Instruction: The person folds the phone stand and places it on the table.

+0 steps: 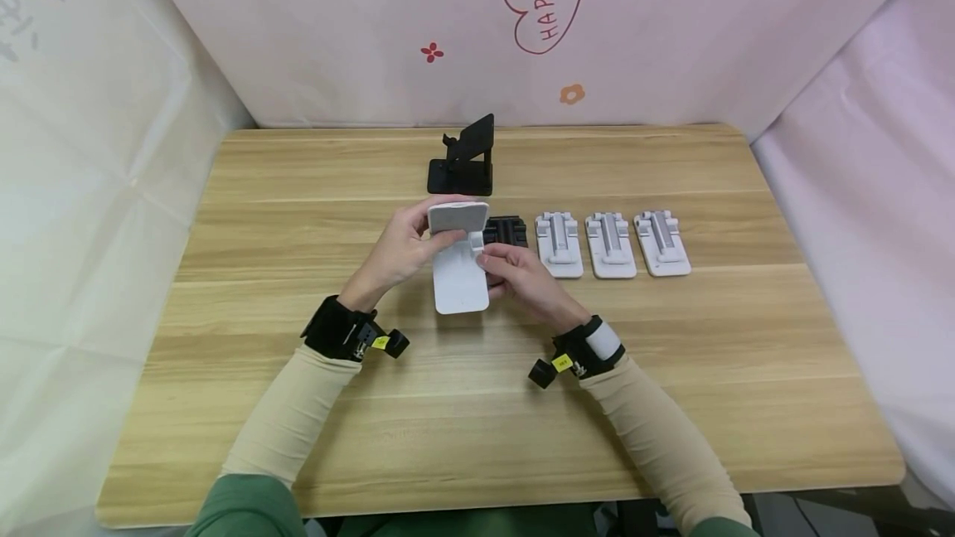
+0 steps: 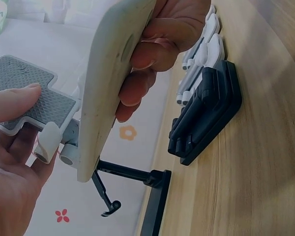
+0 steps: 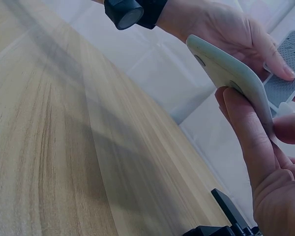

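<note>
Both hands hold a white folding phone stand above the table, partly unfolded. My left hand pinches its upper plate, with the thumb lying on the textured grey pad. My right hand grips the right edge of the white base, fingers against its underside in the right wrist view. A short hinge arm links plate and base. Just behind the hands, an unfolded black phone stand stands upright. A folded black stand lies close by, partly hidden behind the right hand in the head view.
Three folded white stands, the left, middle and right, lie in a row to the right of the folded black one. The wooden table meets a printed white cloth along its back edge.
</note>
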